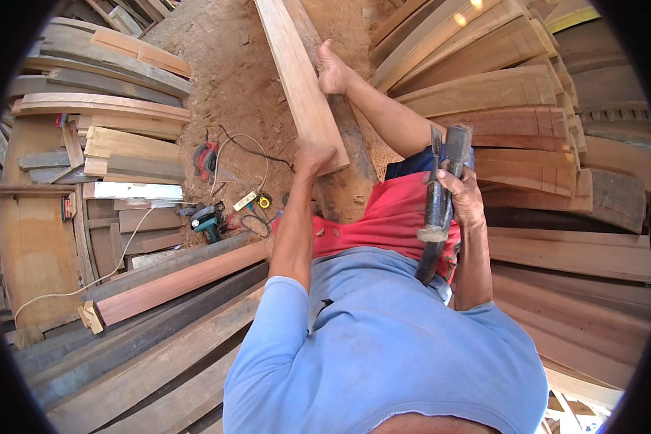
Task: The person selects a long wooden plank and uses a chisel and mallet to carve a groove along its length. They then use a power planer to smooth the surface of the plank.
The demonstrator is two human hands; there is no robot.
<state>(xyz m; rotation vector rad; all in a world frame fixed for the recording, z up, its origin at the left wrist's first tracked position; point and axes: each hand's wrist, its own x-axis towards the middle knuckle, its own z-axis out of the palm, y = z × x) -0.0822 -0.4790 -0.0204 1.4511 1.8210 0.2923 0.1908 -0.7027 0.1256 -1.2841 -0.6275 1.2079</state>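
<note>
My left hand (312,155) grips the near end of a long pale wooden plank (296,72) that runs away from me over the dirt floor. My bare foot (333,71) rests against the plank's right edge, with the leg raised. My right hand (461,194) is held up at my right side. It is closed around a dark-handled hammer (435,217), with a flat chisel-like blade (435,142) held alongside the hammer's metal head. Below are my blue shirt and red shorts.
Stacks of curved and straight boards (116,108) rise at the left and more boards (528,108) at the right. A red power tool (206,158), a teal drill (208,223) and cables lie on the dirt floor. Long beams (173,282) lie at the lower left.
</note>
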